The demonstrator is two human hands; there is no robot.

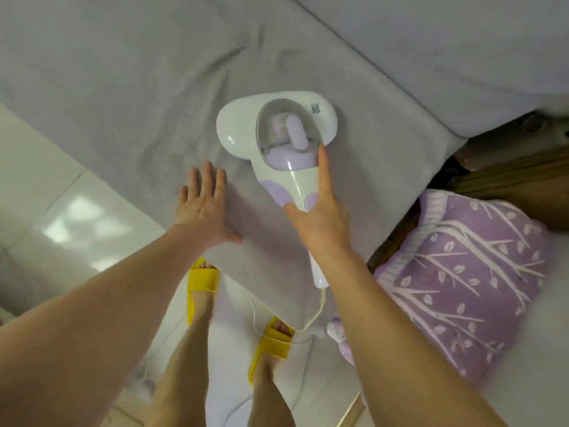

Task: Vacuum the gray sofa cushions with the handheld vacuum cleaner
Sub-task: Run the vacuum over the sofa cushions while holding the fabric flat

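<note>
A white and lilac handheld vacuum cleaner (277, 140) lies flat on the gray sofa seat cushion (123, 87), its wide head pointing away from me. My right hand (320, 217) grips its handle, with the index finger stretched forward along the clear dust cup. My left hand (203, 204) rests flat on the cushion just left of the vacuum, fingers straight and spread. The vacuum's white cord (317, 306) trails from the handle's end down over the cushion's front edge.
A gray back cushion (446, 50) rises at the upper right. A purple pillow with a white branch pattern (468, 272) lies at the right. A dark gap with brown fabric (505, 177) shows between them. My feet in yellow slippers (203, 282) stand on white tiles (61, 211).
</note>
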